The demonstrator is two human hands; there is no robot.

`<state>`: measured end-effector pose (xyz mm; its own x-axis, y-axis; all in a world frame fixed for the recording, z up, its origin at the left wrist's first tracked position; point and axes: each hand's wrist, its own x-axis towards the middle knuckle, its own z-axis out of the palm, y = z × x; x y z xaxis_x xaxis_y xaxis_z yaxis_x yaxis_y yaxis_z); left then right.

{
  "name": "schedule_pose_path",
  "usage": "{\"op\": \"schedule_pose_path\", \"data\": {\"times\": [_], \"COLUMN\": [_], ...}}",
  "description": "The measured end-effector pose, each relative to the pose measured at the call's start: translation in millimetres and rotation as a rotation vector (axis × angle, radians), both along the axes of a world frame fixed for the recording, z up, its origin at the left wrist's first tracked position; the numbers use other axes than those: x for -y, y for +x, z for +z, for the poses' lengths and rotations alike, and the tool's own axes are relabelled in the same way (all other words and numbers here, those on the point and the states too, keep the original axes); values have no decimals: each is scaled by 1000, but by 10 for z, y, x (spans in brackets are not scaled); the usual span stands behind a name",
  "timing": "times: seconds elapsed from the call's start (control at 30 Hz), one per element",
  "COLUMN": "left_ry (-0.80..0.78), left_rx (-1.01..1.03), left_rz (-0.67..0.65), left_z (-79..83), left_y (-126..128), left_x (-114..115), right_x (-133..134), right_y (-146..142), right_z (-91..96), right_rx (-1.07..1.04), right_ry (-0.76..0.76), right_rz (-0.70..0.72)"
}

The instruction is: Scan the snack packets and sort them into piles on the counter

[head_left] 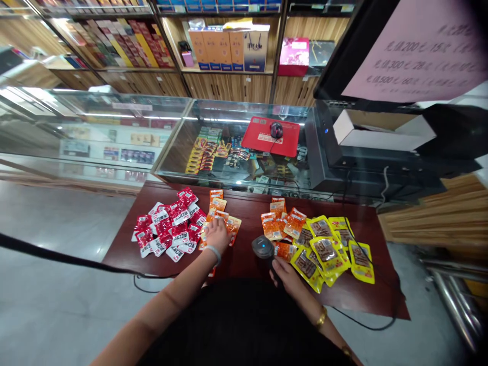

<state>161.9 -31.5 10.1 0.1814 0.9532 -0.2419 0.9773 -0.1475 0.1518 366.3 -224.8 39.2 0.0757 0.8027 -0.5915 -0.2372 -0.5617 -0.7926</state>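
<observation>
My left hand (217, 234) rests on a small pile of orange snack packets (234, 223), its fingers apart over them. My right hand (287, 274) is wrapped round the handle of a black barcode scanner (263, 246), whose head shows a blue light. Left of my left hand lies a heap of red and white packets (179, 218). Beyond the scanner, to its right, are more orange packets (295, 222), partly overlapping yellow packets (328, 252) with brown contents. All of them lie on a dark red-brown table (247, 259).
Behind the table stands a glass display counter (175, 137), with a red mouse pad (253, 137) and a mouse (276, 130) on top. At right are a monitor with a pink sign (419, 56) and an open white box (381, 137). Black cables (366, 323) trail around the table.
</observation>
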Motion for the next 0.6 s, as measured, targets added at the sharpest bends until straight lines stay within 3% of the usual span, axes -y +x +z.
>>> {"op": "schedule_pose_path", "data": {"times": [0.17, 0.33, 0.6], "left_ry": [-30, -83, -64], "left_rx": [-86, -78, -82], "left_rz": [-135, -226, -208], "left_z": [3, -27, -63], "left_y": [-41, 2, 41], "left_x": [115, 91, 141], "right_x": [-67, -67, 0], "right_y": [-31, -53, -60], "right_z": [79, 61, 0], "right_rx": [19, 13, -11], "right_ry": [6, 1, -3], "right_rz": [28, 15, -38]}}
